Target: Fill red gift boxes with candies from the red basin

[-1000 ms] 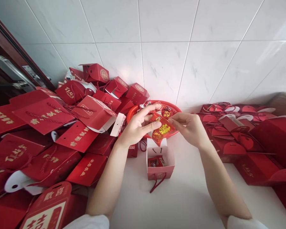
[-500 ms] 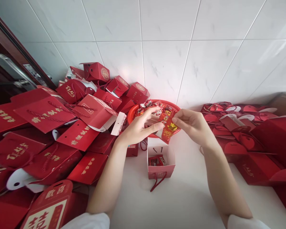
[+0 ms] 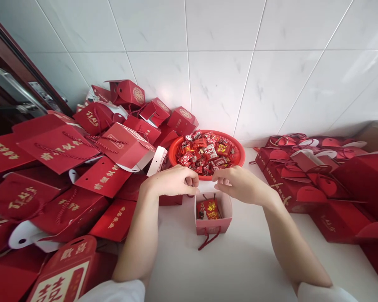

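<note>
A small red gift box stands with its top open on the white surface, a twisted cord handle hanging at its front. Inside lies a red candy packet with gold lettering. My left hand hovers by the box's far left corner, fingers loosely curled and apart from the thumb, with nothing visible in it. Across from it, my right hand is bent over the far right corner, likewise holding nothing I can see. Just behind both hands sits a red plastic basket filled with wrapped candies.
A heap of red gift boxes fills the left side. More gift boxes stand in rows on the right. White wall tiles rise behind, and a metal door handle shows at the far left.
The red candy packet that was between my hands is now inside the gift box. Both hands have come lower and nearer, uncovering the basket of candies.
</note>
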Motion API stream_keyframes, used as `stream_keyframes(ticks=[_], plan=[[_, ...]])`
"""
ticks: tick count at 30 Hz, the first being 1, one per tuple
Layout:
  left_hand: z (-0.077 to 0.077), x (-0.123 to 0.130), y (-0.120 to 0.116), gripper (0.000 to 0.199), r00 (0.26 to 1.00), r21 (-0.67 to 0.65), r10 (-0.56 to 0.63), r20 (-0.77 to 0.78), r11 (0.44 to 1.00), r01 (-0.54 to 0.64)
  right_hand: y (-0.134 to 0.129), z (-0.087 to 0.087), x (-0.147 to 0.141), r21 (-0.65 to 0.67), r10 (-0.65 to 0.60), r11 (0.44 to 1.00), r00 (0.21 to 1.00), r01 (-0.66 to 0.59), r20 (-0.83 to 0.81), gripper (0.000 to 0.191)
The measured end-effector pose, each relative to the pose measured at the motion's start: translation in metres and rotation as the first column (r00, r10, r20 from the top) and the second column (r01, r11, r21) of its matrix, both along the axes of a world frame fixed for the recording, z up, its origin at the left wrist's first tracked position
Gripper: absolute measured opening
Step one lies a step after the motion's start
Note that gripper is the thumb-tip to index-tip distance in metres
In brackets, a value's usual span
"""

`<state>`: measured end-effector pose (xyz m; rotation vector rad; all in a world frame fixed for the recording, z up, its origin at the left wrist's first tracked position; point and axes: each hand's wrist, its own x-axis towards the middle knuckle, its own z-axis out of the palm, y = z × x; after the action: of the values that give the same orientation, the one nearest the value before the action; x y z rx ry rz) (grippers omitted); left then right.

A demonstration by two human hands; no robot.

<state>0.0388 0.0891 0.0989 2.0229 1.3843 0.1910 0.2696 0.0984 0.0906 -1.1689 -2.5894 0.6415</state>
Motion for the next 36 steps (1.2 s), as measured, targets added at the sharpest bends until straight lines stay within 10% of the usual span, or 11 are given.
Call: stream_keyframes(ticks=[16,22,36], plan=[[0.0,0.015,-0.01,0.047,0.975,-0.042,-0.189,-0.121,0.982,0.185,-0.027,-0.001,0.048,-0.261,0.193,0.951,0.978,-0.168,0.075,0.068],[0.005,0.018,-0.011,0.073,0.953,-0.024,-0.165,-0.256,0.986,0.164,-0.05,-0.024,0.059,-0.166,0.119,0.98,0.991,-0.109,0.055,0.09],[0.011,0.029,-0.013,0.068,0.955,0.013,-0.241,-0.172,0.969,0.247,-0.048,-0.065,0.067,0.002,-0.143,0.989,0.958,0.149,-0.248,0.016]])
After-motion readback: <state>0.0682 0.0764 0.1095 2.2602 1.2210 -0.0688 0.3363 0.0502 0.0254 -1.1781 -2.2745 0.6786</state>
